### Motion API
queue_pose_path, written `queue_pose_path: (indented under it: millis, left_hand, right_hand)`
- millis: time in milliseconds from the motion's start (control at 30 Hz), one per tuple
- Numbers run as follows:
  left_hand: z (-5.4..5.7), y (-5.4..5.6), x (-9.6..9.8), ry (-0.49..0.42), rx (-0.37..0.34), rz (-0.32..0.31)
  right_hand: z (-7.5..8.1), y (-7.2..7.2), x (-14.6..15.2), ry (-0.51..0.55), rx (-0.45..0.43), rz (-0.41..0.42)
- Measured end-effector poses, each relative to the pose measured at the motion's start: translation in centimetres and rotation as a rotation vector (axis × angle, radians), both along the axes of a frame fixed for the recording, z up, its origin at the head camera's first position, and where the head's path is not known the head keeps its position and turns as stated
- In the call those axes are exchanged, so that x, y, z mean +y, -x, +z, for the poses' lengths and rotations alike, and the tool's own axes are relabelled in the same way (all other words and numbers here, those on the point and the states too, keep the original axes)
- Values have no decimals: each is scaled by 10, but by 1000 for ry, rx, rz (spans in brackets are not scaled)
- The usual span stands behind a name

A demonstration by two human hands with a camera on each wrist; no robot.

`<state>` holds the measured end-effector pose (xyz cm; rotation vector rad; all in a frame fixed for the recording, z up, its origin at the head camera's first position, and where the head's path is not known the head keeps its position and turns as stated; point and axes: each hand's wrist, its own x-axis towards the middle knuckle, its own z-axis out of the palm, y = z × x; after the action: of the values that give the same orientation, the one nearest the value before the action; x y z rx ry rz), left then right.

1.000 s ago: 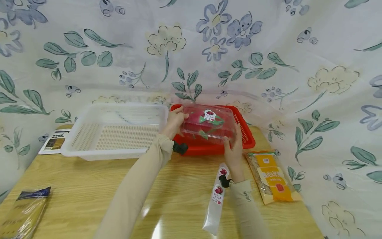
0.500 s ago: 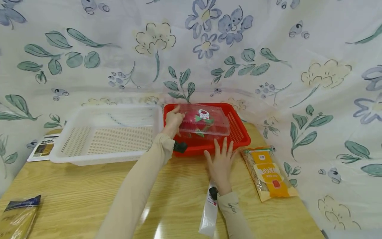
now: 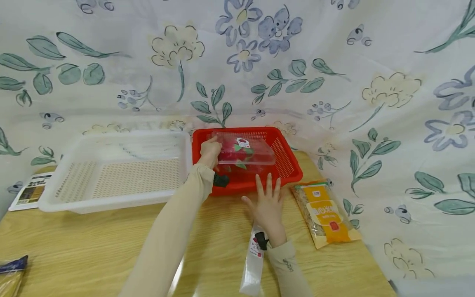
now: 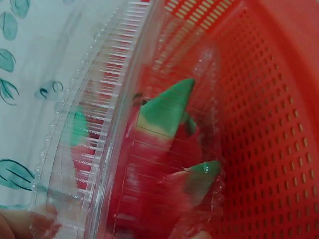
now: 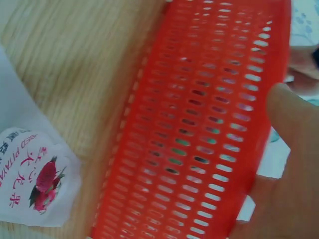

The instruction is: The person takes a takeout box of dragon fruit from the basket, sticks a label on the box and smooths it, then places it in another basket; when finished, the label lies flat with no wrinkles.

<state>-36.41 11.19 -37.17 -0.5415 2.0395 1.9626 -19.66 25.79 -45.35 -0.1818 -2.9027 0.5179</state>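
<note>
In the head view my left hand (image 3: 210, 153) grips the left end of a clear plastic box (image 3: 257, 154) with a round sticker on its lid. The box sits inside the red basket (image 3: 291, 163). Through its plastic show pink dragon fruit (image 4: 167, 114) with green-tipped scales, seen close in the left wrist view. My right hand (image 3: 268, 208) holds nothing, fingers spread, over the table in front of the basket. Its fingertips are by the front rim; whether they touch cannot be told. Under that hand and wrist lies a white strip of dragon fruit stickers (image 3: 252, 268).
A white basket (image 3: 122, 201) stands left of the red one. To the right lies an orange packet (image 3: 326, 214) with a see-through side. A flat white-edged package (image 3: 31, 192) and a yellowish packet (image 3: 11, 278) are at the left. A floral cloth (image 3: 237, 90) hangs behind the wooden table (image 3: 92, 251).
My right hand has let go of the box's right end and drawn back toward the table's front, fingers spread. The box has gone down into the red basket, still held by my left hand.
</note>
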Motion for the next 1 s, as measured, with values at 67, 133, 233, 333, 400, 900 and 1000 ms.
queue_pose_path:
  millis: [67, 133, 233, 333, 400, 900, 1000]
  left_hand:
    - [-4, 0, -1, -9, -14, -5]
    - [-8, 0, -2, -25, -23, -20]
    - [-14, 0, 1, -70, -37, -32]
    - [-18, 0, 7, -70, -62, -30]
    - [-20, 1, 11, -56, -68, -20]
    - [-110, 85, 12, -15, -94, -89]
    - [-154, 132, 17, 20, -116, -79]
  right_hand:
    - [1, -3, -2, 3, -19, 14]
    - [1, -6, -3, 16, -36, 24]
    - [4, -10, -3, 14, -58, 30]
    - [8, -14, -2, 25, -81, 30]
    - [10, -15, -2, 42, -87, 32]
    - [9, -6, -4, 110, -113, 49]
    - [8, -3, -2, 107, -118, 63]
